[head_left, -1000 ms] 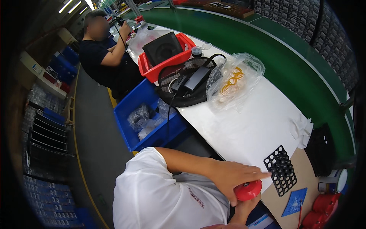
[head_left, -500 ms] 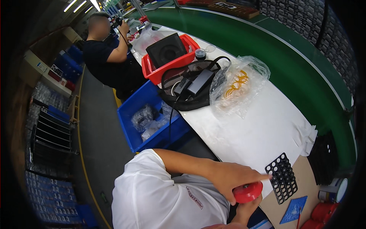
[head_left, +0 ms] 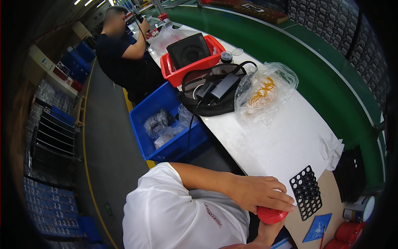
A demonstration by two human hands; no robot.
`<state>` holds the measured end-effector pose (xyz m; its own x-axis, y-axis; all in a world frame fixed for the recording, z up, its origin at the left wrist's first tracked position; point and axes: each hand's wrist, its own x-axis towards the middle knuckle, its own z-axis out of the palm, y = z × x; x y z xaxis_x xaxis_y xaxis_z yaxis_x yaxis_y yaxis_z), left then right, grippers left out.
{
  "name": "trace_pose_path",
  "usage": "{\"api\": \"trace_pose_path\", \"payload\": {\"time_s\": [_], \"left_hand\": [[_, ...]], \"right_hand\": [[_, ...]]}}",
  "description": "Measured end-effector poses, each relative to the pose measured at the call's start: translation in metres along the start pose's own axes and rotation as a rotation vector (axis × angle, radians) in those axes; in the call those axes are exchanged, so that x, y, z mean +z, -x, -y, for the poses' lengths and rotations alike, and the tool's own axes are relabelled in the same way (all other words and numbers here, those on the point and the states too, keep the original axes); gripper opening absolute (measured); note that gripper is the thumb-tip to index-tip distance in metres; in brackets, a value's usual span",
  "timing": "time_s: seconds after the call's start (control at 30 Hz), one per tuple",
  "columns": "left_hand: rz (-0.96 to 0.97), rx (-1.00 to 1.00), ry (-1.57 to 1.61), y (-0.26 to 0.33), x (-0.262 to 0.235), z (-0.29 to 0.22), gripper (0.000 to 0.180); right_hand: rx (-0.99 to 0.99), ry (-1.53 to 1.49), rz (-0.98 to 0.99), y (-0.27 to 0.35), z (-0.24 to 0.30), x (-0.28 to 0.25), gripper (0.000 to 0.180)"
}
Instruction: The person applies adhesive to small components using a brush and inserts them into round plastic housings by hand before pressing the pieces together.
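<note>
A round red part [head_left: 271,215] with a flat, disc-like face is between my two hands, close to the front edge of the table. My left hand [head_left: 261,193] reaches across from the left, its fingers curled over the top and far side of it. Below, my right hand [head_left: 268,232] grips the same part from underneath; most of its fingers are hidden. Just to the right lies a black tray [head_left: 306,193] with rows of round holes, several filled with small dark pieces. A blue sheet-like piece [head_left: 317,227] rests nearer, with a thin red stick across its edge.
Red round containers [head_left: 350,232] and a white can [head_left: 365,207] stand at the right edge. Further along the white table [head_left: 269,141] are a clear bag [head_left: 286,79] with yellow bands, a black mesh bag [head_left: 222,108] and a red bin [head_left: 176,77]. A blue crate [head_left: 143,141] stands left; a co-worker [head_left: 124,54] works beyond.
My left fingers have curled down over the red part; one finger pointed toward the black tray before. The red part has tilted and shifted slightly right and down. The whole view has shifted a little.
</note>
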<state>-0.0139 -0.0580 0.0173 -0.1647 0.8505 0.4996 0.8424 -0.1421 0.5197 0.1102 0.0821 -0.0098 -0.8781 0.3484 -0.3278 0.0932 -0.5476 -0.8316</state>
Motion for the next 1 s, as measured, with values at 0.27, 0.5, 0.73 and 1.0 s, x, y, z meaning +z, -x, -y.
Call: {"api": "trace_pose_path", "payload": {"time_s": [0.27,0.5,0.73,1.0], "left_hand": [[0.219,-0.519,0.634,-0.011,-0.012,-0.019,0.107],[0.156,0.094,0.202,-0.015,0.012,0.004,0.1],[0.462,-0.63,0.571,-0.029,-0.02,-0.006,0.121],[0.283,-0.282,0.299,-0.029,0.0,-0.003,0.128]], "right_hand": [[-0.181,0.407,0.11,0.003,-0.008,-0.03,0.055],[-0.129,0.004,0.094,0.009,0.004,-0.019,0.043],[-0.414,0.509,0.238,-0.011,0.004,-0.031,0.03],[-0.312,0.397,0.275,0.002,0.022,-0.03,0.039]]}}
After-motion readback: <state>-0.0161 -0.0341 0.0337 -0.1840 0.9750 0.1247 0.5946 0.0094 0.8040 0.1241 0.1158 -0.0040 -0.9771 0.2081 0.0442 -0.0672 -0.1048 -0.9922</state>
